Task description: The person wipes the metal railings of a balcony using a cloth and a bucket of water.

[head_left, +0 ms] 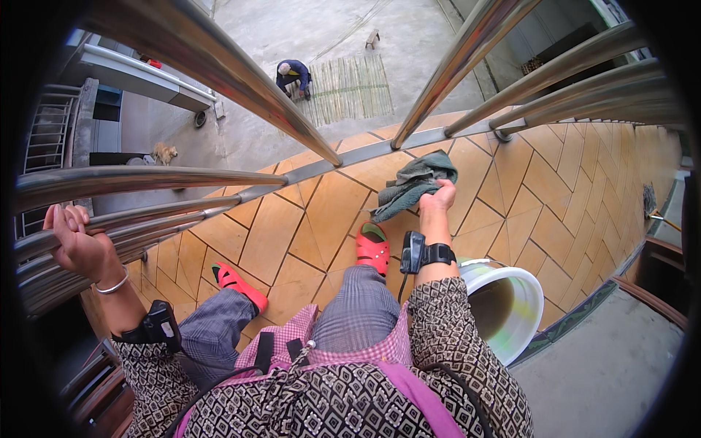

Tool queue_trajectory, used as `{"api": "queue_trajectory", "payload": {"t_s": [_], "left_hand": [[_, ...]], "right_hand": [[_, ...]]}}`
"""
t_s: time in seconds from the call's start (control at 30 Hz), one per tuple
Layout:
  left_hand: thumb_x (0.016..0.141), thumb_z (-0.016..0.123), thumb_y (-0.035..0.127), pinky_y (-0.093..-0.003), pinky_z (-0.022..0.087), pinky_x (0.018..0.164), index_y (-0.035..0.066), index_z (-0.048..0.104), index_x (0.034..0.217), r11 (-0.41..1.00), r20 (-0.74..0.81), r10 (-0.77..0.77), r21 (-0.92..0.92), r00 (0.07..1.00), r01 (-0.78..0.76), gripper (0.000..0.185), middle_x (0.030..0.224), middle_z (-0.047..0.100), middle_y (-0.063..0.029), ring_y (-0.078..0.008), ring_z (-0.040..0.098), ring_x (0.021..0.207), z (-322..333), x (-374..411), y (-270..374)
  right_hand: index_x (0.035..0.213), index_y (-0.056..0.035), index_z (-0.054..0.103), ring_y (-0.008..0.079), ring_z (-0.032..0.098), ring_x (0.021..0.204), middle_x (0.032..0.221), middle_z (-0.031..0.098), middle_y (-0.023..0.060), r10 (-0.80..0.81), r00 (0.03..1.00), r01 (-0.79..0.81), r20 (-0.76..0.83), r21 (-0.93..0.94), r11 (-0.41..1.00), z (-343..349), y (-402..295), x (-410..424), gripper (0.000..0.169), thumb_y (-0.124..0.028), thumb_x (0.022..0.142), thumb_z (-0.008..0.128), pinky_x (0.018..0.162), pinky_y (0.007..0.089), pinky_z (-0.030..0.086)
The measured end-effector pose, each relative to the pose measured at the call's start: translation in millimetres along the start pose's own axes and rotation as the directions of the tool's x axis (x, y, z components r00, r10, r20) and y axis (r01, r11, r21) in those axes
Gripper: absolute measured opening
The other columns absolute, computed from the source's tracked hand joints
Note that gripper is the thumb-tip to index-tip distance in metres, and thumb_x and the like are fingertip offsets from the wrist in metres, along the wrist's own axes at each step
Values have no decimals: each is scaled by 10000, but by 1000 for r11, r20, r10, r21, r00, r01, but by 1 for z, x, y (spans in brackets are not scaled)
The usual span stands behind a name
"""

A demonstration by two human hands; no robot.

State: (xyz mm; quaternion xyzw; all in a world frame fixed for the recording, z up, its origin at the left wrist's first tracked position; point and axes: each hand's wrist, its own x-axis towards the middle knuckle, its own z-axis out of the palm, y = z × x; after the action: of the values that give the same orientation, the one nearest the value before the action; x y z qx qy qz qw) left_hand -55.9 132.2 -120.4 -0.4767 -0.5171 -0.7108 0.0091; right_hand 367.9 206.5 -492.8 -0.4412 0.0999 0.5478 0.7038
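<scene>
My right hand [441,196] grips a bunched grey-green cloth [413,183] above the tiled floor, close to the foot of the metal railing. At the far left, my left hand [79,241] is closed around a shiny metal railing bar [123,220]. Beside my right forearm stands a white plastic bucket [534,312] with murky brown liquid in it. The bars of the railing [427,71] rise from a flat bottom rail [364,153] in front of me. Part of the cloth is hidden behind my fingers.
Orange-brown tiles [290,268] lie under my red clogs. Beyond the railing, a level below, a person [294,76] bends over a mat of slats [353,87] near a small stool [372,38]; a dog [164,153] is at left. A mop [649,201] lies far right.
</scene>
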Motion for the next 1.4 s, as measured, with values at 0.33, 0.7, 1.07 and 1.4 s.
{"api": "queue_trajectory", "payload": {"t_s": [0.33, 0.7, 1.07, 1.4], "left_hand": [[819, 440, 0, -198, 328, 478, 59, 432, 811, 998, -41, -56, -32, 998, 55, 61, 539, 311, 34, -58, 301, 473, -6, 7, -1], [808, 447, -3, -193, 328, 448, 104, 420, 786, 995, -143, -103, -19, 984, 101, 112, 529, 317, 45, -47, 305, 452, -1, 5, -3], [799, 429, -28, -193, 341, 470, 69, 426, 791, 997, -21, -74, -8, 997, 74, 98, 525, 326, 36, -51, 315, 461, 0, 6, -2], [825, 444, -1, -190, 338, 475, 1, 483, 848, 998, -38, -44, 38, 998, 45, 45, 515, 323, 30, -53, 308, 464, -7, 1, -3]], "right_hand": [[1117, -109, 498, 264, 501, 983, 1104, 529, 56, 97, 960, -179, 262, 308, 934, 42, 42, 55, 499, -478, 842, 304, 862, 415, 391], [892, -115, 546, 240, 512, 760, 842, 561, 52, 393, 699, -610, 598, 211, 764, 54, 95, 39, 413, -489, 806, 392, 721, 387, 409], [975, -45, 532, 253, 556, 794, 911, 589, 91, 810, 421, -783, 408, -289, 551, 37, 178, -33, 475, -461, 844, 345, 714, 399, 455], [906, -26, 487, 225, 531, 857, 928, 539, 92, 53, 980, -98, 193, 228, 969, 41, 14, 28, 281, -252, 764, 403, 784, 370, 419]]}}
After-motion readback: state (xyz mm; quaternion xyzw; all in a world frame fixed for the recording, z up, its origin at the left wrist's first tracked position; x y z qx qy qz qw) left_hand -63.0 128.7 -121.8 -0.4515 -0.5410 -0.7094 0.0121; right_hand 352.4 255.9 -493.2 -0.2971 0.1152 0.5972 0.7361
